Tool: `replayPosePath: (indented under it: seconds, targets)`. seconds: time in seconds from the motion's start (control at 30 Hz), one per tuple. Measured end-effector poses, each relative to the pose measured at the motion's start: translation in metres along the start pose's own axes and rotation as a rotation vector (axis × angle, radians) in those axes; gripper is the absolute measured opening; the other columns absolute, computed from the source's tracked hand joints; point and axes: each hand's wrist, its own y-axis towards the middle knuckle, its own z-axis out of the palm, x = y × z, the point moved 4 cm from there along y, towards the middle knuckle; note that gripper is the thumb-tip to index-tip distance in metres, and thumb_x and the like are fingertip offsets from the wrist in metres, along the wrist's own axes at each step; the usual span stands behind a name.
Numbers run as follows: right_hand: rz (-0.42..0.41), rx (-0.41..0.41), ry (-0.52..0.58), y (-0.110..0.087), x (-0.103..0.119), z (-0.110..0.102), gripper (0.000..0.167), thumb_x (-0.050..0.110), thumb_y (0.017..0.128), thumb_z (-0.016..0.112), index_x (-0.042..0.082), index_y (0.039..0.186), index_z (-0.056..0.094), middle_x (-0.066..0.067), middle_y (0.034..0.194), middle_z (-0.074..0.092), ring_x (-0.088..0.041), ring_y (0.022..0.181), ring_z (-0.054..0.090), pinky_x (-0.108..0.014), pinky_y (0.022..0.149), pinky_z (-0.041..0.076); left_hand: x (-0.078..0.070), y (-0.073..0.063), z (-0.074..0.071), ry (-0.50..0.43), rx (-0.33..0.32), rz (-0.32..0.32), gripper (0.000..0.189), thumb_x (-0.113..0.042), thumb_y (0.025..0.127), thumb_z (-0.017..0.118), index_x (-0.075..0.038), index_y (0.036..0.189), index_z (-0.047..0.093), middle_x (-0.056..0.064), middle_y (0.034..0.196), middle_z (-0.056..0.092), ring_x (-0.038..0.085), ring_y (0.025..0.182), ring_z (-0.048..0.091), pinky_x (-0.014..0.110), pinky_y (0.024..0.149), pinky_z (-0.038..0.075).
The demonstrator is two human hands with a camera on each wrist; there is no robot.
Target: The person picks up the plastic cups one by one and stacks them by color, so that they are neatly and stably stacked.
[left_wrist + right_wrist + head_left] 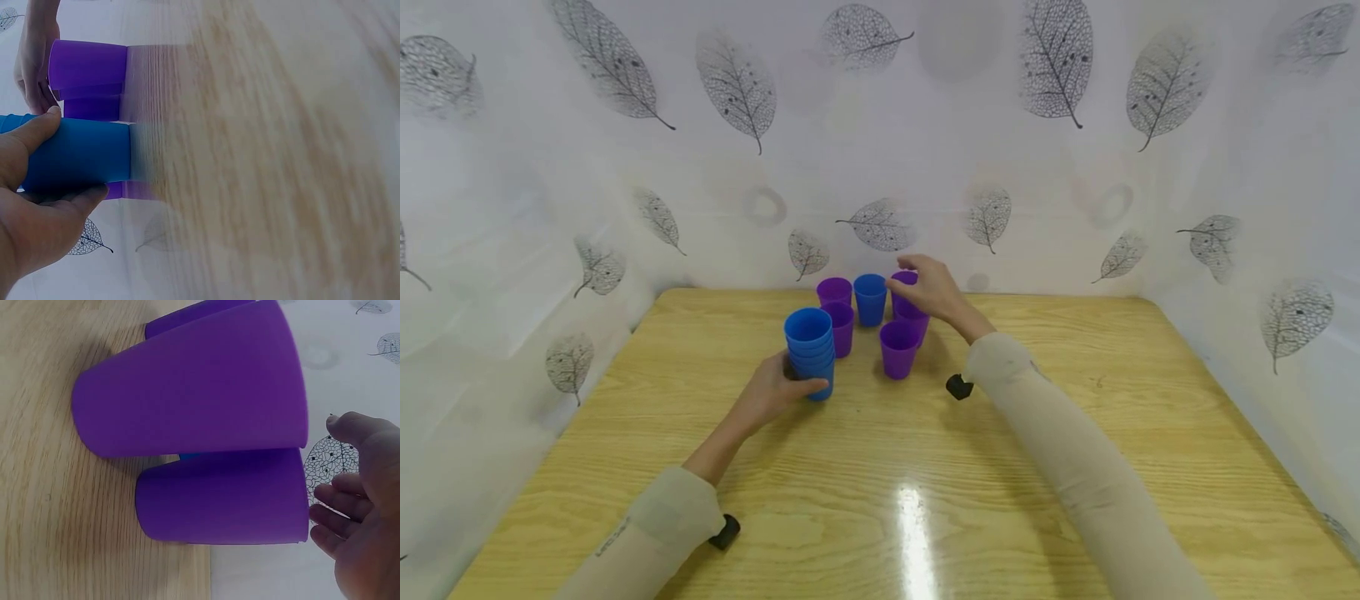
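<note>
My left hand (769, 396) grips a stack of nested blue cups (811, 358), thumb on the near side; the left wrist view shows the stack's base (94, 150) down at the tabletop. My right hand (931, 287) hovers over the rims of purple cups at the back right. In the right wrist view its loosely bent fingers (344, 503) hold nothing, beside the rim of a purple cup (225, 503). A second purple cup (913, 325) and a nearer purple cup (898, 350) stand upright in front. The rearmost one is partly hidden by the hand.
A single blue cup (870, 302) stands at the back between the purple ones. Two purple cups, one at the rear (834, 289) and one nearer (842, 329), stand behind the blue stack. A leaf-patterned white sheet (880, 167) rises behind the wooden table (820, 500).
</note>
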Motion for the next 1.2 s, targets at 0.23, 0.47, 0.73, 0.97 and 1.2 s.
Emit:
replayPosePath:
  seconds: [0.23, 0.47, 0.73, 0.97, 1.2]
  targets:
    - [-0.01, 0.07, -0.035, 0.01, -0.001, 0.01, 0.062, 0.029, 0.097, 0.072, -0.011, 0.14, 0.054, -0.026, 0.143, 0.058, -0.039, 0.135, 0.053, -0.045, 0.117, 0.039, 0.001, 0.001, 0.0, -0.006, 0.001, -0.008, 0.076, -0.023, 0.096, 0.076, 0.007, 0.153, 0.036, 0.031, 0.15, 0.048, 0.047, 0.138, 0.047, 0.061, 0.114, 0.039]
    - [-0.012, 0.117, -0.063, 0.016, 0.003, 0.018, 0.067, 0.034, 0.096, 0.074, -0.009, 0.142, 0.053, -0.024, 0.142, 0.059, -0.038, 0.131, 0.056, -0.045, 0.114, 0.043, 0.001, 0.001, 0.0, -0.012, 0.007, -0.012, 0.076, -0.024, 0.096, 0.076, 0.006, 0.153, 0.036, 0.03, 0.15, 0.048, 0.046, 0.139, 0.047, 0.061, 0.114, 0.039]
    - [0.002, 0.169, -0.08, 0.019, 0.008, 0.025, 0.07, 0.035, 0.095, 0.075, -0.008, 0.145, 0.052, -0.024, 0.142, 0.059, -0.038, 0.126, 0.059, -0.045, 0.109, 0.047, 0.002, -0.001, 0.0, -0.024, -0.004, 0.002, 0.075, -0.023, 0.095, 0.077, 0.006, 0.152, 0.038, 0.029, 0.148, 0.05, 0.045, 0.137, 0.049, 0.059, 0.114, 0.04]
    - [-0.034, 0.183, -0.157, 0.021, 0.009, 0.03, 0.069, 0.036, 0.093, 0.077, -0.009, 0.141, 0.055, -0.024, 0.137, 0.062, -0.036, 0.116, 0.063, -0.046, 0.105, 0.049, 0.002, -0.001, 0.0, -0.024, -0.013, -0.008, 0.074, -0.023, 0.095, 0.077, 0.006, 0.152, 0.039, 0.029, 0.148, 0.05, 0.046, 0.137, 0.049, 0.06, 0.114, 0.04]
    - [-0.048, 0.183, -0.224, 0.023, 0.005, 0.033, 0.068, 0.04, 0.093, 0.076, -0.006, 0.14, 0.058, -0.021, 0.137, 0.064, -0.036, 0.122, 0.062, -0.049, 0.109, 0.046, 0.002, 0.0, 0.0, -0.029, -0.009, -0.013, 0.074, -0.022, 0.095, 0.077, 0.005, 0.152, 0.039, 0.029, 0.148, 0.05, 0.045, 0.137, 0.05, 0.059, 0.114, 0.04]
